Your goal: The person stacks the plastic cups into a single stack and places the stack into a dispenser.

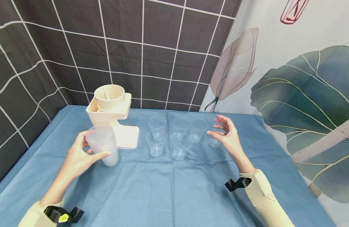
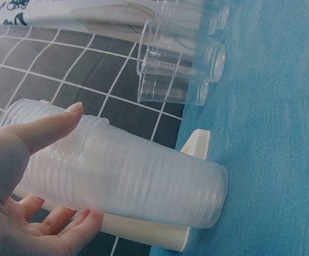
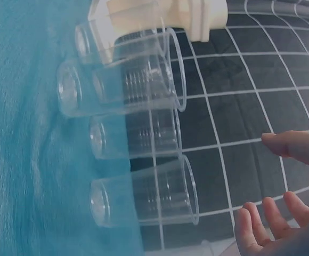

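My left hand (image 1: 78, 159) grips a tall stack of nested clear plastic cups (image 1: 103, 145), tilted, near the beige holder. Seen from the left wrist, the thumb lies along one side of the stack (image 2: 128, 170) and the fingers curl on the other. Several single clear cups stand upright mid-table, among them a front one (image 1: 182, 148) and one farther right (image 1: 198, 129). The right hand (image 1: 228, 137) is beside the rightmost cup (image 1: 214, 142), its fingers partly hiding it. In the right wrist view the hand (image 3: 287, 197) has thumb and fingers apart with nothing between them.
A beige holder with a round compartment (image 1: 109, 99) and a flat base (image 1: 127, 137) stands at the back left. Blue cloth (image 1: 140, 195) covers the table. A dark gridded curtain (image 1: 120, 53) hangs behind, with a leaf-patterned one (image 1: 305, 94) on the right.
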{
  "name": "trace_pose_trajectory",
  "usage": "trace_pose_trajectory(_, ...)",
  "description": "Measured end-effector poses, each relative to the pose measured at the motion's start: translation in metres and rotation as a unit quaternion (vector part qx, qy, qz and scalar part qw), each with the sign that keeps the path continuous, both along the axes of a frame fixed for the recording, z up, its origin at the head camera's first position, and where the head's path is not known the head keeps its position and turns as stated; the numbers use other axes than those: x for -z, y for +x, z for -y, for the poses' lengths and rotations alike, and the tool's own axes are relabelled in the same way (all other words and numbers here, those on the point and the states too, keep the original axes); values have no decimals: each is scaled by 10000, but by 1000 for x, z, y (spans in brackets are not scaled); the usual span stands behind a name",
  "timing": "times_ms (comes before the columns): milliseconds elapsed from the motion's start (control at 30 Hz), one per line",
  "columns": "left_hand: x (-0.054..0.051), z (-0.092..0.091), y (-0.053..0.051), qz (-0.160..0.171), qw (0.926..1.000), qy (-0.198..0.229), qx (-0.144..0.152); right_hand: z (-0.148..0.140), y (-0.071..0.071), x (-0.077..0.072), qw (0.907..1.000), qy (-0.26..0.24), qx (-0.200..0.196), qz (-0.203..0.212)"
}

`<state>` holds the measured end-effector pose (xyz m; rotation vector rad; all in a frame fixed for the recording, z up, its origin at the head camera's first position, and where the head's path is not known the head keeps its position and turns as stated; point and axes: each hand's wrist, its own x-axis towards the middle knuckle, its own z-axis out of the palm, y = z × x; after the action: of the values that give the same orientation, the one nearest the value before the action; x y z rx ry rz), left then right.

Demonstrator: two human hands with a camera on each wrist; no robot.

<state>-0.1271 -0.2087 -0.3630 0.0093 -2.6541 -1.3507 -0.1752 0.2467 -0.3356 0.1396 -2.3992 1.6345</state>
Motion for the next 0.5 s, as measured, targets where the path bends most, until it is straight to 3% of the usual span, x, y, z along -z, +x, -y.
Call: trace_pose_trajectory(500,-2,0,2,7,10000,30,46,-21,1,-4,9984,-106,544,76)
